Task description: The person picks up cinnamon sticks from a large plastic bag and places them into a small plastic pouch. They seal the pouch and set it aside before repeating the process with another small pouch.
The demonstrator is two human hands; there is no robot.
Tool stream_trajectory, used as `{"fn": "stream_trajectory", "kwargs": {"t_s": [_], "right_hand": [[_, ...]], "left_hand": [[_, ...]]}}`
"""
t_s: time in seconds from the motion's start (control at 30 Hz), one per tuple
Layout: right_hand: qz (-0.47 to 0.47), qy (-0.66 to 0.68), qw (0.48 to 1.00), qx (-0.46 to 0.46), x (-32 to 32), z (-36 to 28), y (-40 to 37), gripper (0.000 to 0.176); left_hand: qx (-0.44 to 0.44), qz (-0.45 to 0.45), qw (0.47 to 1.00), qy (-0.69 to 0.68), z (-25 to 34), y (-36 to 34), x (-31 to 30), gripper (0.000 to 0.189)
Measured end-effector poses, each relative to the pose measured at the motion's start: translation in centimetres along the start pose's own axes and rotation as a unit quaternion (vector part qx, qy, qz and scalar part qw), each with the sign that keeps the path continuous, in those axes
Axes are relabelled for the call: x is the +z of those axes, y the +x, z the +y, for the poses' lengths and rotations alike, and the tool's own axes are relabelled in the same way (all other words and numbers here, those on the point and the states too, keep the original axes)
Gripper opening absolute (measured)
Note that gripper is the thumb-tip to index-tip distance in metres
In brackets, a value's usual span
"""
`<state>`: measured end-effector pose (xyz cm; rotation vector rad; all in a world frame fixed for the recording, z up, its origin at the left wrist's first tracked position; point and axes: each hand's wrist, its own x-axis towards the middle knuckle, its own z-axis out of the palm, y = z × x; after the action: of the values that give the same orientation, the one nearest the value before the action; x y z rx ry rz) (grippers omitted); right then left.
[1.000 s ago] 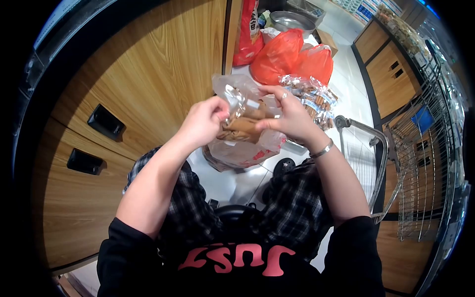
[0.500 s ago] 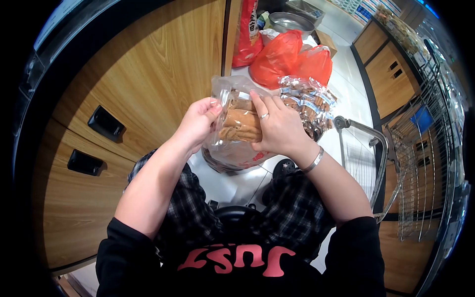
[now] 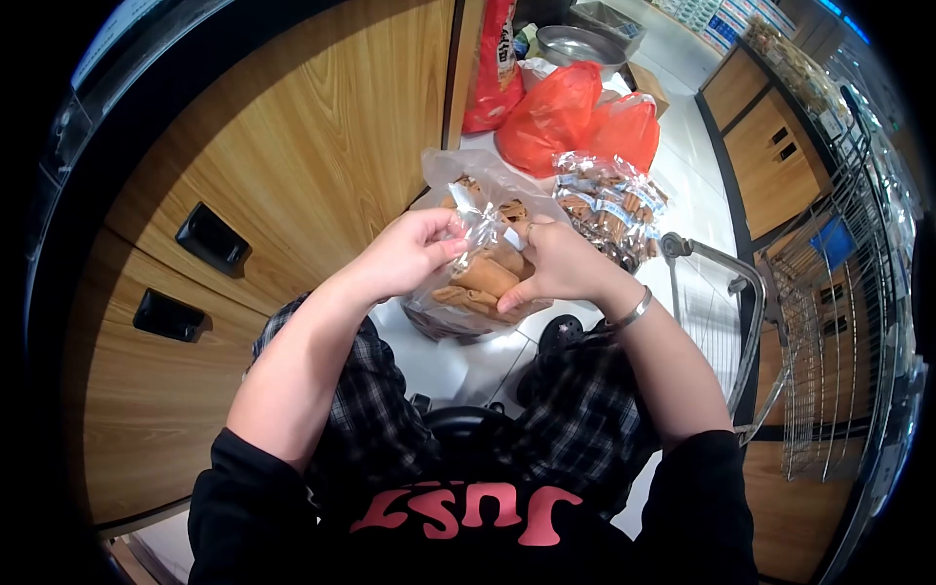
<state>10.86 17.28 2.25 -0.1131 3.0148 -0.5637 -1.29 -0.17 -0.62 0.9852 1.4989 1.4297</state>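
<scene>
Over a large clear plastic bag [image 3: 441,168] on the floor between my knees, both hands work on a clear packet of cinnamon bark [image 3: 487,277], thick brown rolls. My left hand [image 3: 414,251] is closed, thumb and fingers pinching the gathered plastic at the packet's left upper side. Around the right side of the same packet curls my right hand [image 3: 565,261], its thumb along the lower front and its fingertips partly hidden behind. Small white tags show near both hands. More brown pieces lie behind the packet inside the large bag.
Several packets of brown sticks with blue-white labels [image 3: 612,200] lie to the right. Beyond are red plastic bags [image 3: 549,122], a red printed sack [image 3: 495,73] and a metal basin [image 3: 580,47]. Wooden cabinets [image 3: 322,127] stand close on the left, a wire cart [image 3: 814,361] on the right.
My right hand has gone from lying across the packet's top to gripping its right side. My left hand has moved right and slightly down onto crumpled plastic, and the packet is tilted.
</scene>
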Motion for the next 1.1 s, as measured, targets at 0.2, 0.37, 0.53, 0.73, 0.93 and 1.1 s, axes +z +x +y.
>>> {"fn": "stream_trajectory", "kwargs": {"t_s": [0.2,0.37,0.53,0.73,0.93,1.1], "right_hand": [[-0.063,0.182,0.979,0.064,0.4,0.0,-0.1,0.061],[0.051,0.223,0.972,-0.053,3.1,0.9,0.6,0.046],[0.054,0.346,0.936,0.030,1.9,0.0,0.8,0.024],[0.072,0.438,0.895,0.036,1.1,0.9,0.3,0.018],[0.127,0.381,0.916,0.016,1.0,1.8,0.3,0.018],[0.092,0.439,0.892,0.055,-0.5,2.1,-0.6,0.015]], "left_hand": [[-0.008,0.062,0.990,0.125,1.0,-0.2,0.5,0.014],[0.037,0.071,0.966,0.246,1.0,-0.1,1.9,0.013],[0.110,0.128,0.918,0.359,0.6,0.2,3.1,0.014],[0.070,0.029,0.961,0.268,2.1,-0.4,1.4,0.015],[0.052,0.097,0.916,0.385,2.8,-0.8,1.9,0.007],[0.095,0.146,0.937,0.301,2.5,-1.0,2.6,0.007]]}}
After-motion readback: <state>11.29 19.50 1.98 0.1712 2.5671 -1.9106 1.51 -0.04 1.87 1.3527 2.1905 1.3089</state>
